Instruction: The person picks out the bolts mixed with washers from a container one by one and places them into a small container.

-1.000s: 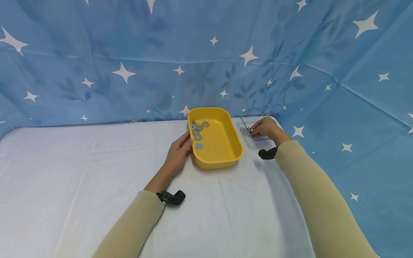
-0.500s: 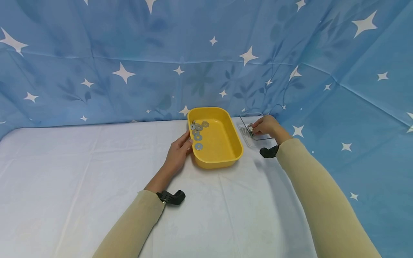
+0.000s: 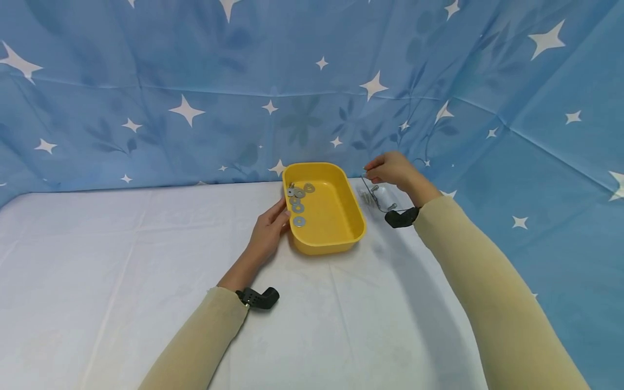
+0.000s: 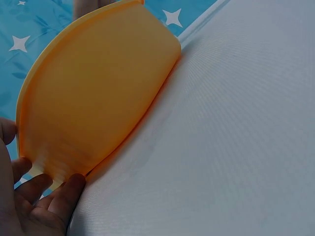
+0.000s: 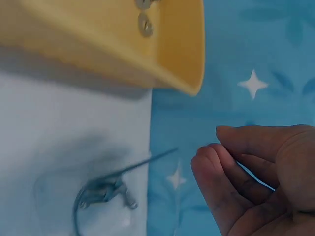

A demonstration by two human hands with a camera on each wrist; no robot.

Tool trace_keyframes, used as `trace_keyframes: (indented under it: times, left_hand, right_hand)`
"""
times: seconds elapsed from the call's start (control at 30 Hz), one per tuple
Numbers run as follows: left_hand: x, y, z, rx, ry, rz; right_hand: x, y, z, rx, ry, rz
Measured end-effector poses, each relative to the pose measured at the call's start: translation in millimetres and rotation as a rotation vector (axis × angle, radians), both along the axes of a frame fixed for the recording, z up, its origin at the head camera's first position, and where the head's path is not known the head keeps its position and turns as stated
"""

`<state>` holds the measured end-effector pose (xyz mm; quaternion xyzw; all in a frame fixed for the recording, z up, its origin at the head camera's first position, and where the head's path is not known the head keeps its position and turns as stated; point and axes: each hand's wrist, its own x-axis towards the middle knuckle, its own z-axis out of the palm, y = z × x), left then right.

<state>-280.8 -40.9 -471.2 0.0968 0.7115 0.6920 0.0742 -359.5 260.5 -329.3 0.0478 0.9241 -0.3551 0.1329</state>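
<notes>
A yellow plastic tray [image 3: 336,216] stands at the back of the table, with several flat metal washers [image 3: 299,208] along its left side. My left hand [image 3: 268,227] holds the tray's left side, fingers against the outer wall [image 4: 98,93]. Right of the tray is a clear plastic box [image 5: 44,179], its rim showing as a dark line. Small metal bolts [image 5: 103,191] lie in it. Above the box hovers my right hand [image 3: 395,170], thumb and fingertips close together. Nothing shows between them in the right wrist view, but the inner fingertips are partly hidden.
A white cloth [image 3: 146,271] covers the table. Behind it and on the right hangs a blue curtain [image 3: 219,135] with white stars, close to the tray and the box. Each wrist wears a black strap [image 3: 258,298].
My right hand has risen out of the clear box and moved slightly left and away from me, uncovering the bolts inside. The left hand and the yellow tray stay in place.
</notes>
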Motion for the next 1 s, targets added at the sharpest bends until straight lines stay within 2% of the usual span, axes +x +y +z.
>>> trace_keyframes:
  times: [0.17,0.4,0.5,0.7,0.83,1.0]
  left_hand:
    - [-1.9,0.2,-2.4,0.016,-0.005,-0.001]
    - [-1.5,0.2,-1.7,0.022,0.002,0.000]
    - [-1.1,0.1,-0.8,0.021,0.003,-0.001]
    - [-0.2,-1.3,-1.2,0.011,0.002,0.000]
    - [0.2,-0.5,-0.7,-0.009,-0.001,0.006]
    - [-1.4,-1.1,-2.1,-0.013,0.019,0.007]
  right_hand:
    - [-4.8,-26.3,7.7,-0.051,-0.019,0.049]
    - [-13.8,-62.4,3.5,-0.156,-0.080,0.084]
    - [-18.9,-76.1,-3.9,-0.198,-0.087,0.075]
    - [-29.8,-101.5,-31.5,-0.286,-0.086,0.060]
    - [-35.5,-112.1,-47.2,-0.371,-0.124,0.051]
    - [-42.5,-123.6,-58.7,-0.445,-0.177,0.041]
